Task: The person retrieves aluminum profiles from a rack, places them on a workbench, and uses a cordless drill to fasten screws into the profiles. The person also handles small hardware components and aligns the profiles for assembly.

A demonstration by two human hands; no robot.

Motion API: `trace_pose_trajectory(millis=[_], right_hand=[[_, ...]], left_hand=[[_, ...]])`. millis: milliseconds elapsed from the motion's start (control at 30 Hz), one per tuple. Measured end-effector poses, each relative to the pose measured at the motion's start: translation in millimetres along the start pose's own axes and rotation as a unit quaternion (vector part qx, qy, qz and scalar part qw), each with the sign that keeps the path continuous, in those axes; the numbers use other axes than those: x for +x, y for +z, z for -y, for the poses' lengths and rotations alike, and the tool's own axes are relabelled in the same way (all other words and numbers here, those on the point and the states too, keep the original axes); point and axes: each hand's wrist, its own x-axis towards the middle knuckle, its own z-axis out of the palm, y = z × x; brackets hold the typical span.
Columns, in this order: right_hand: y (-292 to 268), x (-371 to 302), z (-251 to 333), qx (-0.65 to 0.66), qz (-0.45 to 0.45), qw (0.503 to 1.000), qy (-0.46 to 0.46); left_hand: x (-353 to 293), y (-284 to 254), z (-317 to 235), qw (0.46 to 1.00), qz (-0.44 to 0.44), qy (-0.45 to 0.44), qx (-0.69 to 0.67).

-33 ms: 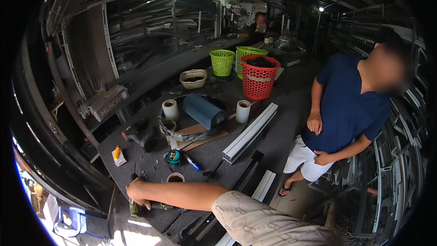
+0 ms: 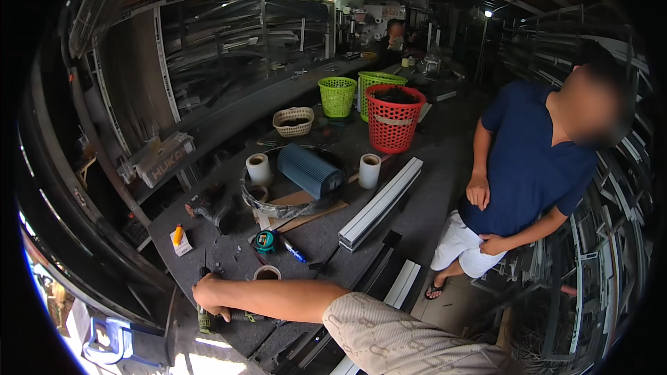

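Head view shows the right hand (image 2: 210, 296) curled round a green drill (image 2: 203, 322) at the near-left edge of the table (image 2: 233, 257) — gripped, its bit (image 2: 205, 257) well apart from the white bar (image 2: 381, 203) — though how much work is done or left cannot be told.

The drill (image 2: 204, 321) looks like matt plastic. The dark tabletop (image 2: 240, 253) is matt; smooth metal bars (image 2: 381, 205) have a soft sheen. Red basket (image 2: 392, 128): shiny perforated plastic. Sleeve (image 2: 403, 337): textured cloth.
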Motion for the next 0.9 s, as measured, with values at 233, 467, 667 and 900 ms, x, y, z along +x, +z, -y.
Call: trace_pose_trajectory(millis=[233, 467, 667, 900], right_hand=[[-6.7, 4.7, -3.8, -0.032, 0.027, 0.998, -0.051], [-0.7, 19.5, -4.7, -0.02, 0.011, 0.999, -0.036], [1.9, 37.4, -4.6, -0.022, 0.015, 0.999, -0.029], [7.3, 45.7, -4.6, -0.006, 0.008, 0.999, -0.044]], left_hand=[[32.4, 6.0, -19.8, 0.999, -0.034, -0.004, -0.017], [57.7, 3.6, -29.4, 1.0, -0.02, -0.007, -0.011], [65.3, 1.5, -31.6, 1.0, -0.01, -0.004, -0.009], [70.7, -0.8, -33.3, 1.0, 0.001, -0.001, -0.006]])
